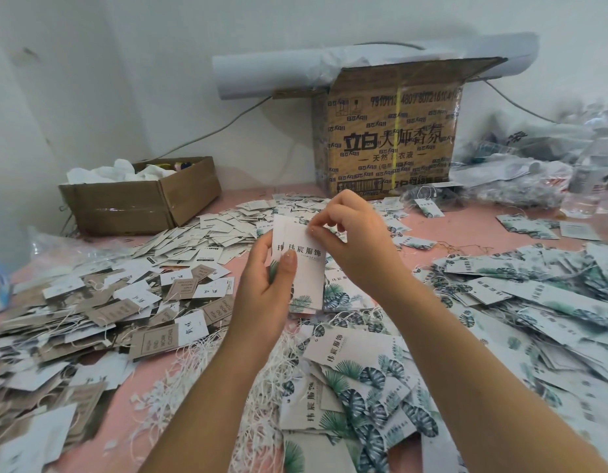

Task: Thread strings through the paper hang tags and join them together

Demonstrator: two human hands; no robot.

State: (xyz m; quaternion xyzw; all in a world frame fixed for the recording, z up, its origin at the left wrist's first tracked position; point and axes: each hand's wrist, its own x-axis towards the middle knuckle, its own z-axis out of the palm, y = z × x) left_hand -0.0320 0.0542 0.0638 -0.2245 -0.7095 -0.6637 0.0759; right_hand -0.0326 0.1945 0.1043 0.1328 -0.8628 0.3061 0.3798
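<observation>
My left hand (266, 295) grips a small stack of white hang tags (304, 268) printed with green leaves and dark characters, held upright above the table. Its thumb lies across the front tag. My right hand (355, 240) pinches at the top edge of the front tag, thumb and forefinger together near the hole. Whether a string is between those fingers is too small to tell. White strings (261, 387) lie in a loose heap under my forearms.
Leaf-printed tags (541, 302) cover the pink table at right. Brown and white tags (101, 315) lie piled at left. A low open carton (142, 199) and a tall printed carton (391, 138) stand at the back. Plastic bags (551, 165) lie at far right.
</observation>
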